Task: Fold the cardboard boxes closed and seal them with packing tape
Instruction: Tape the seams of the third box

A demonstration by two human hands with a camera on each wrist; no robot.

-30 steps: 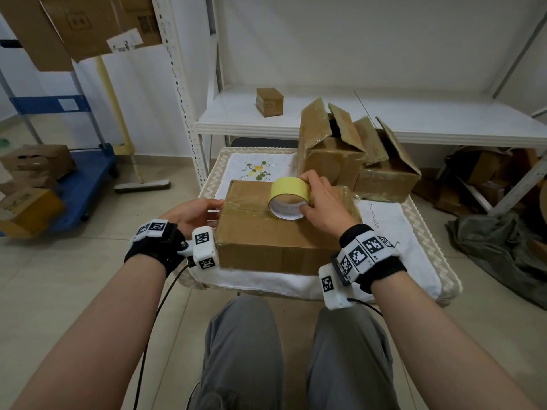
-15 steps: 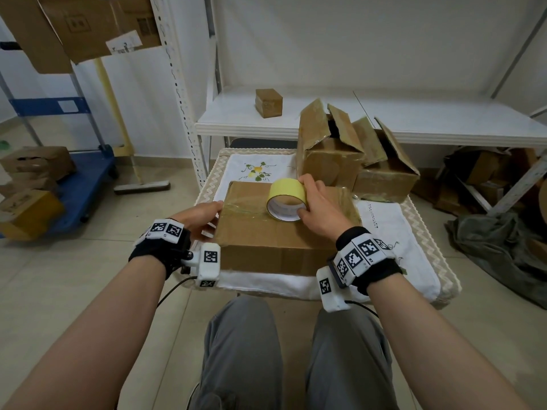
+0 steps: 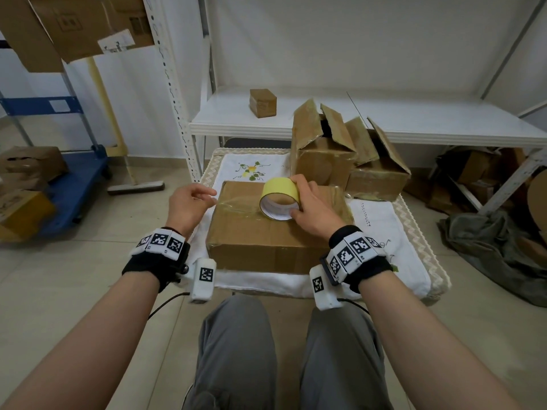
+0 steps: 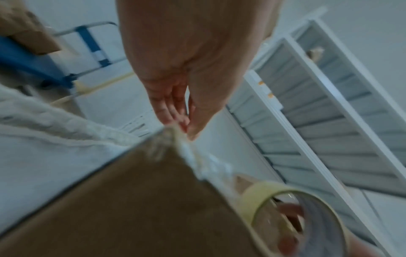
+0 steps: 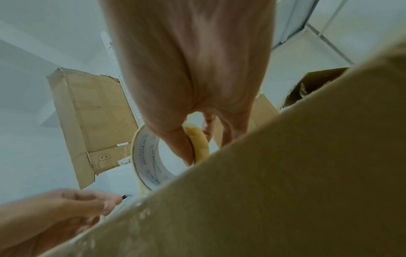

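Head view: right hand [image 3: 313, 213] grips a yellow tape roll [image 3: 279, 199] standing on a closed cardboard box [image 3: 275, 232], fingers [image 3: 299, 184] curled over its rim. Left hand [image 3: 189, 204] hovers beside the box's left edge, fingers relaxed, holding nothing.

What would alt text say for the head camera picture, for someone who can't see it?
A seated person's right hand grips a yellow tape roll on a closed cardboard box, while the left hand hovers by the box's left edge. Two open boxes stand behind on the cloth-covered table.
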